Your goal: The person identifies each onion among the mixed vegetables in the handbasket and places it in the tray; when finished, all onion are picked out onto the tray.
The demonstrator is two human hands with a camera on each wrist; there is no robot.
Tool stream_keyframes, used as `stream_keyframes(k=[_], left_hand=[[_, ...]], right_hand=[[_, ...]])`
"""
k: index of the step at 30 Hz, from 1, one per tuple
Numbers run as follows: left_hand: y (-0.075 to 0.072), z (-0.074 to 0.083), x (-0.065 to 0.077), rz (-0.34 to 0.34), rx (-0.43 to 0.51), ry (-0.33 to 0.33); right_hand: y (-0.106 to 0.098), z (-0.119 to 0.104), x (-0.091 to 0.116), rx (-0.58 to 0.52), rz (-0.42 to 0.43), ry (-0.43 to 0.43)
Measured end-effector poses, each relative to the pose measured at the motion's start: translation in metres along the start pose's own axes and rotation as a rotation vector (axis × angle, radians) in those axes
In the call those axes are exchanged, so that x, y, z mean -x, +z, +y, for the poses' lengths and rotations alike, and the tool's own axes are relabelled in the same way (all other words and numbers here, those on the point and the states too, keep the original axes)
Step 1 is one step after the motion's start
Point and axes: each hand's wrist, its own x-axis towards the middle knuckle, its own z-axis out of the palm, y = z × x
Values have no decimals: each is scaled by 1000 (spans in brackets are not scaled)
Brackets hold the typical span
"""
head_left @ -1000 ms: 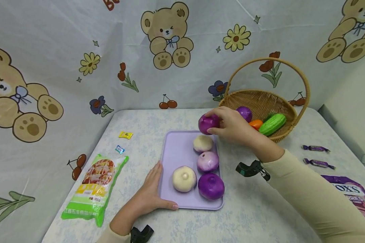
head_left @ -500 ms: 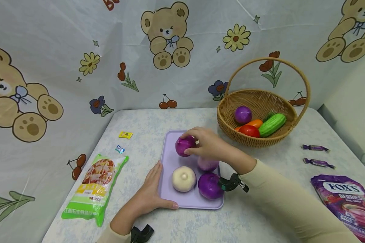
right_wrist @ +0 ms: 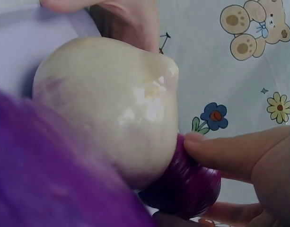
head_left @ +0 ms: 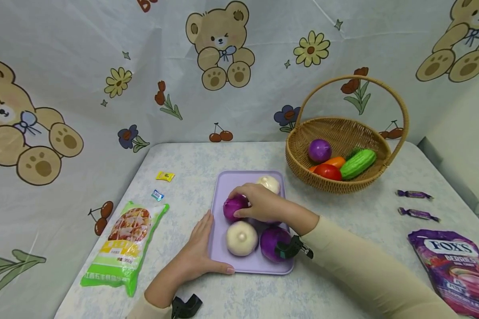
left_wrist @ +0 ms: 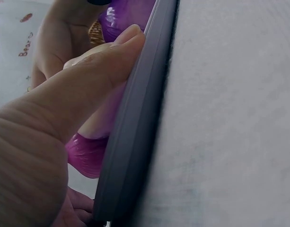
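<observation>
In the head view my right hand (head_left: 259, 201) holds a shiny magenta onion (head_left: 232, 209) between thumb and fingers, at the left middle of a lilac tray (head_left: 229, 181). Just nearer than it sits a whitish onion (head_left: 241, 239). Along the tray's right side are a pale onion (head_left: 270, 181) at the far end and a big purple onion (head_left: 270, 243) at the near end; another between them is mostly hidden by the hand. My left hand (head_left: 199, 252) lies against the tray's left edge, fingers straight, its thumb (left_wrist: 111, 61) on the near rim.
A wicker basket (head_left: 343, 187) at the back right contains a purple ball-shaped vegetable, a tomato, something orange and a green cucumber-like vegetable. Left lie a green food bag (head_left: 119, 248) and two small sweets (head_left: 165, 177); right, two wrapped candies (head_left: 415, 194) and a purple FOX'S bag (head_left: 455, 266).
My right hand has carried the magenta onion from beside the basket, leftward and toward me, to the tray's left side. The left hand has stayed at the tray edge.
</observation>
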Motion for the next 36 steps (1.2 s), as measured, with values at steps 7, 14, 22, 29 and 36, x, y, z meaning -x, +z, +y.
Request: stream_keyframes(k=[7,14,22,29,36], left_hand=[[0,-1,0,1,1,-4],[0,-1,1,5,0,-2],[1,-2,0,7,-1,4],[1,-3,0,13,-15,7],[1,-3,-1,18,-8,5]], right_hand=[[1,0,0,7,-18,37],[-5,-1,5,30,0,63],[-13,2,8,6,23,59],[-21,2,10,-37,72,70],[-54,4,12,-160,118,100]])
